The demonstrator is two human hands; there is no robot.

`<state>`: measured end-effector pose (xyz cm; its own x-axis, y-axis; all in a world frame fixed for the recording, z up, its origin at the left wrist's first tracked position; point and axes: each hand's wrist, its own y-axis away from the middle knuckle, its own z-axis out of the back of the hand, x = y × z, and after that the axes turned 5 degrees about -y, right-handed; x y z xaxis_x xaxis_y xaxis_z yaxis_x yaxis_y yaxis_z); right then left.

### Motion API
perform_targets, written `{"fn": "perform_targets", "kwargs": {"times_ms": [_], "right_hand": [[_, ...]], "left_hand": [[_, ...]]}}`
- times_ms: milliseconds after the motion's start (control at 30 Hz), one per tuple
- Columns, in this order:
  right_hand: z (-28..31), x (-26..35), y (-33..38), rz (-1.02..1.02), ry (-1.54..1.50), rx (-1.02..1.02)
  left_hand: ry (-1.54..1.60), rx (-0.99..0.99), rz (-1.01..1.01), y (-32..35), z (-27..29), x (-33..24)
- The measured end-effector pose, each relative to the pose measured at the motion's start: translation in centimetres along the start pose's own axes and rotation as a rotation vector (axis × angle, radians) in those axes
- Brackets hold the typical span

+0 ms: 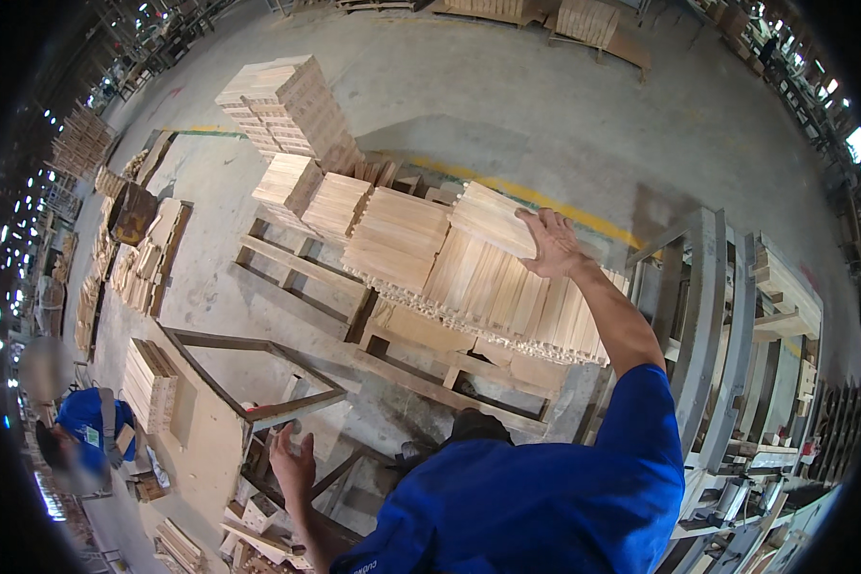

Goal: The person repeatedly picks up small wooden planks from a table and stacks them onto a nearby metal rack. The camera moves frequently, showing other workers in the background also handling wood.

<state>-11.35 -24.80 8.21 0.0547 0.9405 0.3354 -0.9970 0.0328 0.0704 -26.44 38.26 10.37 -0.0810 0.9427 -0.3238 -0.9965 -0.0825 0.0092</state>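
From my station I see the right hand at the right end of a raised batch of slats, fingers spread toward its far corner and thumb at the near side; I cannot tell whether it clamps the batch or only presses on it. The batch lies flat on top of a wide stack of pale wood. I see the left hand well apart from the stack, fingers parted and half curled, holding nothing, just beside a metal frame.

Left of the batch I make out more stacked wood, with a tall stack behind it. A pallet shows below the wide stack. To the right I have a metal rack; beyond the stack, a yellow line crosses the floor. At far left, a co-worker in blue is near a table bearing a pile.
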Motion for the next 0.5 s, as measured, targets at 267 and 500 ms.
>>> {"fn": "perform_targets", "kwargs": {"times_ms": [267, 500], "right_hand": [[-0.7, -2.1, -1.3, 0.043, -0.018, 0.116], [-1.1, -2.8, -1.6, 0.022, -0.059, 0.117]], "left_hand": [[-0.055, 0.062, -0.08, -2.6, -1.8, -3.0], [-0.01, 0.152, -0.125, -6.1, -3.2, -7.8]]}}
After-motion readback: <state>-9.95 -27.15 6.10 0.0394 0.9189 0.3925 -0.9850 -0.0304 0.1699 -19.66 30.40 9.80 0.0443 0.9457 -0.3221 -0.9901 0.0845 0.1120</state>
